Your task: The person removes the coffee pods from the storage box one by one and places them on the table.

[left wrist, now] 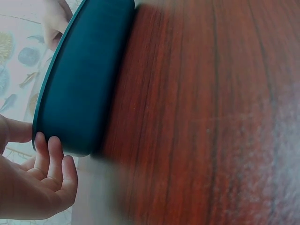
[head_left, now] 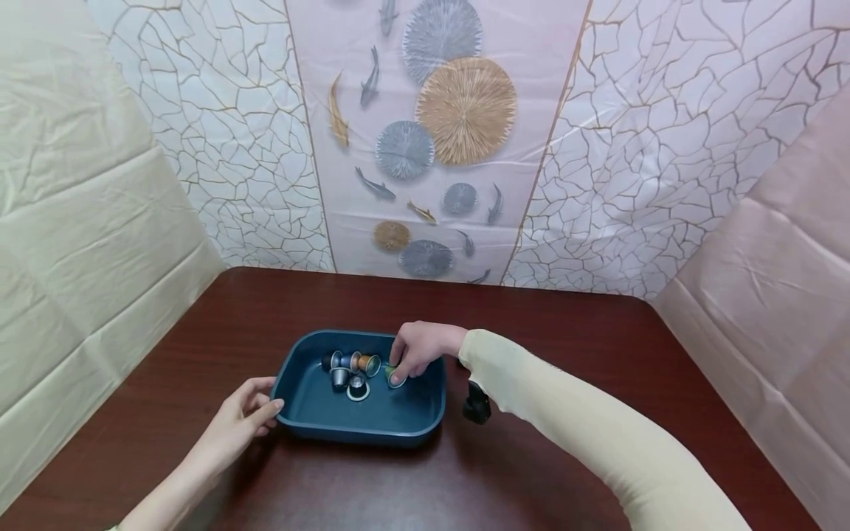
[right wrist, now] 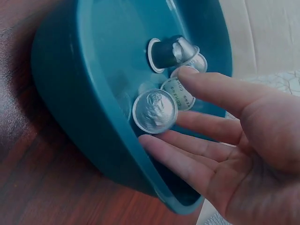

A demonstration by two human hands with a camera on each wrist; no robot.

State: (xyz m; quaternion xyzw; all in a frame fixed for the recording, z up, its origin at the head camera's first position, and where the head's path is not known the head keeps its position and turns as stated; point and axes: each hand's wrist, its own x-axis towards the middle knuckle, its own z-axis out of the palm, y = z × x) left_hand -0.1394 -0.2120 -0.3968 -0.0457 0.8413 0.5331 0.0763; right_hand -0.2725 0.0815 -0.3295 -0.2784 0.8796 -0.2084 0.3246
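A dark teal plastic tray [head_left: 358, 425] with raised walls sits on the table. At its left end my left hand [head_left: 240, 418] grips the rim, thumb over the edge and fingers against the outer wall, as the left wrist view also shows. My right hand [head_left: 418, 349] reaches over the tray's right side and pinches a green coffee capsule [head_left: 396, 377] between thumb and fingers, low inside the tray. In the right wrist view, the green capsule [right wrist: 178, 95] shows between thumb and finger, beside a crumpled foil lid [right wrist: 155, 111].
Inside the tray, left of my right hand, lie several other coffee capsules: an orange one [head_left: 370, 365], a blue one [head_left: 349, 361], a grey one [head_left: 340, 379] and a black one [head_left: 358, 387]. The dark wooden table [head_left: 531, 324] meets patterned cloth walls [head_left: 425, 133].
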